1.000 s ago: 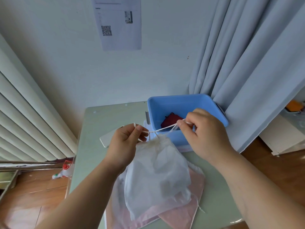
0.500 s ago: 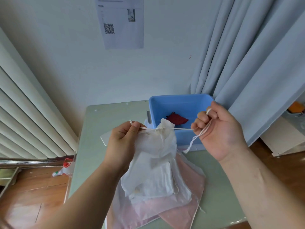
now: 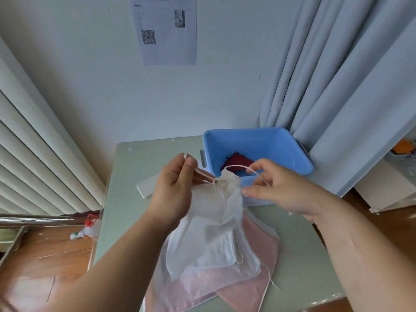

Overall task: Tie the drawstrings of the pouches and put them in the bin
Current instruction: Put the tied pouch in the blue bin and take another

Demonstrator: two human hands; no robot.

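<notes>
Pale wall (image 3: pixel 90 86) w/ QR sheet (image 3: pixel 166 30), grey curtain (image 3: pixel 349 75), ribbed panel (image 3: pixel 33 165), wood floor (image 3: pixel 45 255).

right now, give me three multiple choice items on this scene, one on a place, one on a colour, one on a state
1. Where is the dark red pouch?
A. on the table
B. in the blue bin
C. under the pink pouches

2. What colour is the held pouch?
A. white
B. green
C. black

3. The held pouch's mouth is:
A. wide open
B. folded flat
C. gathered shut

Answers:
1. B, it lies on the bin's floor.
2. A, its sheer fabric is white.
3. C, the drawstring, held by the left hand and right hand, cinches the neck.
</notes>
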